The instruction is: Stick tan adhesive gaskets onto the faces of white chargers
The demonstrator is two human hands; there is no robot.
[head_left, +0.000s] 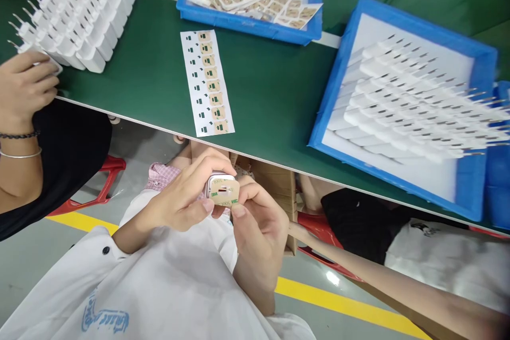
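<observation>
Just in front of the table's edge, my left hand [185, 191] is closed round a small white part whose end faces up. A tan adhesive pad [223, 193] with green print and a small slot lies over that end. The thumb and forefinger of my right hand [258, 218] pinch the pad's right edge. On the green table beyond my hands lies a white sticker sheet [207, 84]; tan pads fill its right column, and its left column shows small cut-outs.
A blue tray [249, 26] of sticker sheets stands at the back. Another blue tray [334, 101] at right holds white parts with metal prongs. More white parts [87, 16] stand at left, near another person's hand [27, 82]. A person's arm [378, 271] reaches in from the right.
</observation>
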